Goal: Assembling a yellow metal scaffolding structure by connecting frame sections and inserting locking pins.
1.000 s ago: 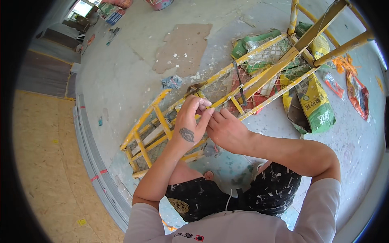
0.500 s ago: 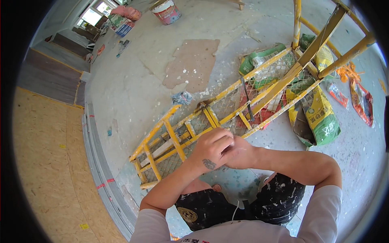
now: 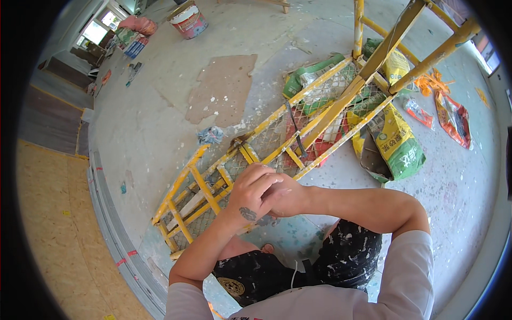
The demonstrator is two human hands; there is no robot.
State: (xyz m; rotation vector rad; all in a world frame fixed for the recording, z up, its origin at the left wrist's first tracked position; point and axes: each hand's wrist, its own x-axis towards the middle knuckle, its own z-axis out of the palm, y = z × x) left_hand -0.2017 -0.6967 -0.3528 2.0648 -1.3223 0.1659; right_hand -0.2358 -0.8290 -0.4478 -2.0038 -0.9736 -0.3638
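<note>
My left hand (image 3: pixel 255 188) and my right hand (image 3: pixel 286 194) are pressed together in front of my chest, the left fingers curled over the right hand. Whether anything small is held between them is hidden. Both hands hover above a yellow metal scaffold frame with wire mesh (image 3: pixel 266 149) that lies flat on the paint-spattered concrete floor (image 3: pixel 160 106). My knees in black paint-speckled trousers (image 3: pixel 346 256) show below the forearms.
Green and yellow sacks (image 3: pixel 400 144) and orange wrappers (image 3: pixel 453 117) lie under and beside the frame's far end. A brown cardboard sheet (image 3: pixel 224 88) lies on the floor, a paint bucket (image 3: pixel 188 20) stands far back. A chipboard panel (image 3: pixel 48 224) borders the left.
My hands have dropped lower in the view and closed more tightly together. The view has tilted, showing more of the floor and the bucket at the back.
</note>
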